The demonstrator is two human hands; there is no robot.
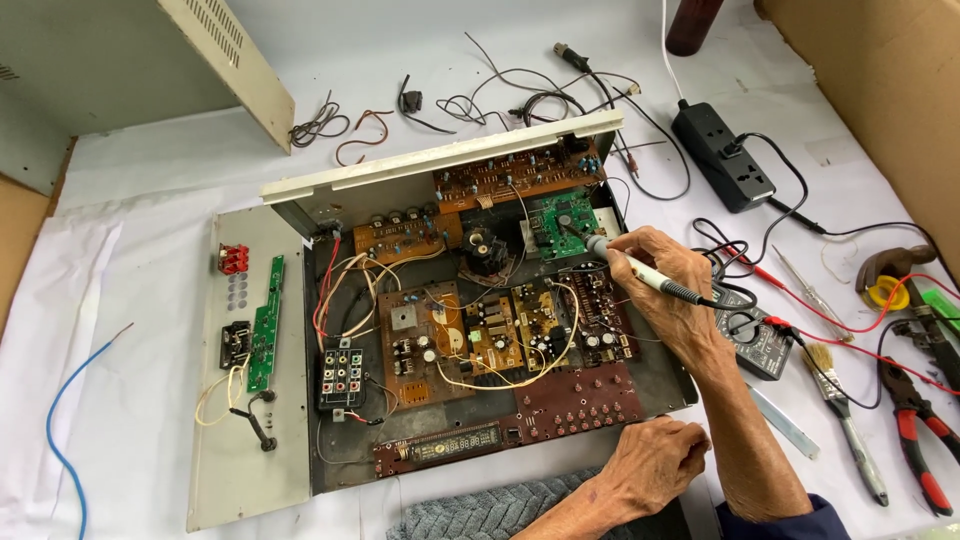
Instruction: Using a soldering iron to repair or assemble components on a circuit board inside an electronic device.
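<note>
Open amplifier chassis (655,385) on the white-covered bench, with a soldering iron (640,271) held over its boards.

At far left a blue wire (62,400) lay on the cloth, beside the detached grey panel (215,440) carrying a narrow green board (264,325). The chassis held a black block of coloured sockets (341,377), brown circuit boards (425,340), a black transformer (483,250), a green board (562,224) at the rear and a dark red button board (580,400) along the front. The left hand (652,458) rested curled on the chassis front edge, gripping nothing visible. The right hand (668,270) was closed around the soldering iron, its tip just at the green board. Further right lay a multimeter (757,345), a brush (845,415), red-handled pliers (920,440) and a black power strip (722,155).
</note>
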